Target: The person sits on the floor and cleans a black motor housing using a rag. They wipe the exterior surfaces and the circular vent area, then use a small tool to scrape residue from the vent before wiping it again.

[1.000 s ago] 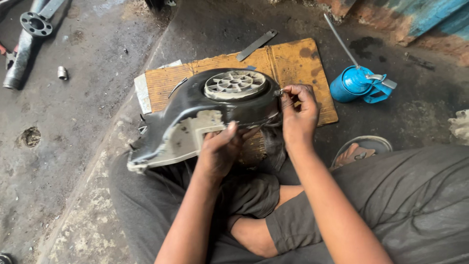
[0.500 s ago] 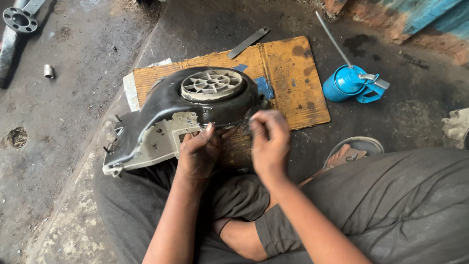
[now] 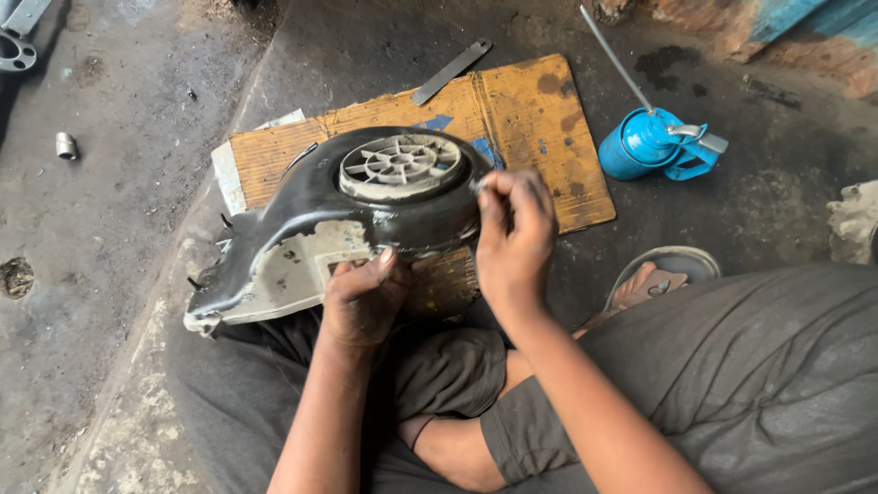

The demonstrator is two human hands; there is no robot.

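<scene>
At the far 9 o'clock edge of the view a small metal sleeve (image 3: pixel 66 144) lies alone on the stained concrete floor (image 3: pixel 119 82), well apart from the work.

A dark plastic cover (image 3: pixel 302 220) with a round slatted vent (image 3: pixel 401 166) rests across the person's lap, its far edge over a sheet of cardboard (image 3: pixel 540 119). The pale, scuffed underside of the cover faces the camera at its 7 o'clock end.

The left hand (image 3: pixel 364 300) is closed on the near rim of the cover, at 6 o'clock from the vent; the thumb lies on the pale face and the fingers curl beneath, out of sight. The cover extends from this hold toward 9 o'clock and 12 o'clock.

The right hand (image 3: pixel 514 240) sits at 3 o'clock from the vent, touching the cover's right edge. Its fingertips are pinched together against that edge; whether a small part or tool is held between them cannot be told.

A flat metal strip (image 3: pixel 451 71) lies at 12 o'clock, partly on the cardboard. A blue oil can (image 3: pixel 645 146) with a long thin spout stands on the floor at 2 o'clock from the right hand, well apart. A sandal (image 3: pixel 660 276) lies just beside the right forearm, at 4 o'clock
</scene>
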